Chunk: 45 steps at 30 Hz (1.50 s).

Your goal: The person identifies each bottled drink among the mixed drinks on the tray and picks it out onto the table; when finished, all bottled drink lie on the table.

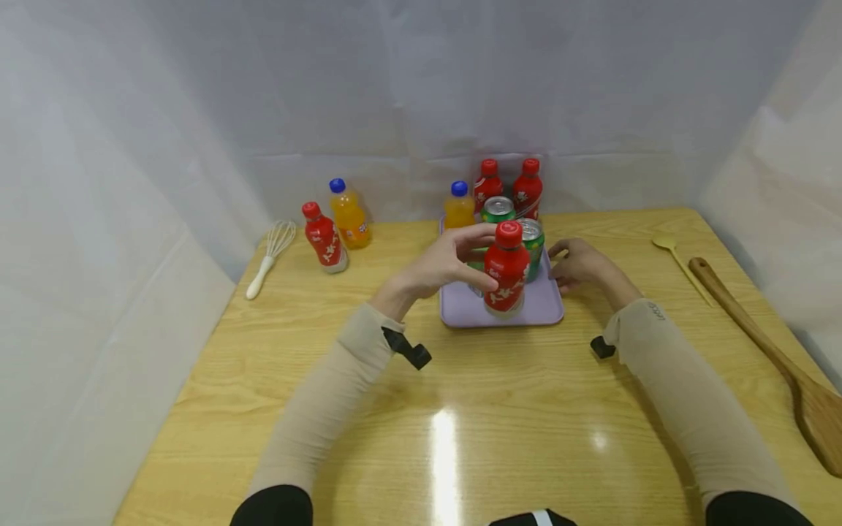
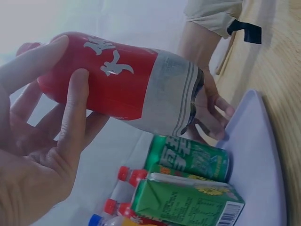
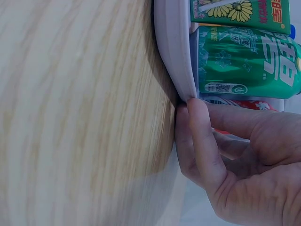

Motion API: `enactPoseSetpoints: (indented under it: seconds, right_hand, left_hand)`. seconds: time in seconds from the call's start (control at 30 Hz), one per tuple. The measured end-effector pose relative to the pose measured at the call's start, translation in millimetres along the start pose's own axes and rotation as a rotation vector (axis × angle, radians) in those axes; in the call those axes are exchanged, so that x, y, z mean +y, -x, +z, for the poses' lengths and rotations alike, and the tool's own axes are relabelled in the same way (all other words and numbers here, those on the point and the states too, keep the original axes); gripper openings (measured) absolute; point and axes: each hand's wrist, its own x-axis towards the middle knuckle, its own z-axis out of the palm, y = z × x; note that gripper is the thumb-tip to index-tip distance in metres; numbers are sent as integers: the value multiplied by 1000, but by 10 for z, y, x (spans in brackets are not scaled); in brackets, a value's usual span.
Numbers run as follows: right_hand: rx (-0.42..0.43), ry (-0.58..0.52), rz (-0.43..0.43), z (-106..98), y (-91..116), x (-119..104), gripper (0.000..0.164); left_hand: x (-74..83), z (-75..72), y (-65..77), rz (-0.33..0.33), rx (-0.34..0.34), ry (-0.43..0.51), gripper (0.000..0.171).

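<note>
My left hand [image 1: 439,261] grips a red-capped drink bottle [image 1: 506,274] by its upper body. In the left wrist view the bottle's whitish base hangs above the lilac tray [image 2: 258,150], apart from it. At the tray's right rim, my right hand [image 1: 582,269] pinches the edge between thumb and fingers, the thumb [image 3: 200,122] right on the rim. On the tray stand green drink cans [image 3: 249,61] and a green drink carton [image 2: 188,200]. Behind the cans are an orange drink bottle [image 1: 459,208] with a blue cap and two red bottles [image 1: 488,183].
On the left of the wooden table lie a whisk [image 1: 267,259], another red bottle [image 1: 325,239] and an orange drink bottle [image 1: 351,215], both upright. A yellow spoon [image 1: 680,264] and a long wooden spatula [image 1: 763,343] lie on the right. White sheeting [image 1: 395,95] hangs behind.
</note>
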Motion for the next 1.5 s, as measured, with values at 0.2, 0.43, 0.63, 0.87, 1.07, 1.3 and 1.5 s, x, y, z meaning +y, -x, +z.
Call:
enactPoseSetpoints:
  seconds: [0.2,0.43,0.63,0.87,1.07,1.3,1.5]
  right_hand:
    - [0,-1,2,7,-15,19,57]
    - [2,-1,13,-2,-26,31,57]
    - [2,2,25,5,-27,24,57]
    - [-3,1,29,13,-29,13,56]
    - [-10,-17,43,13,-27,-4,56]
    - [-5,-4,39,3,-11,-10,55]
    - [-5,-2,35,4,-20,3,56]
  left_hand:
    - [109,-144,146,14,25,4,75]
    - [168,-372,328,20,100,-10,74]
    - [180,-549,482,33,161,-19,72]
    - [135,-721,632,18,251,-48,68]
    - [75,-874,750,-7,325,-61,69]
    - [-9,-1022,875,-12,362,-87,69]
    - [-98,-1122,975,-41,392,-96,69]
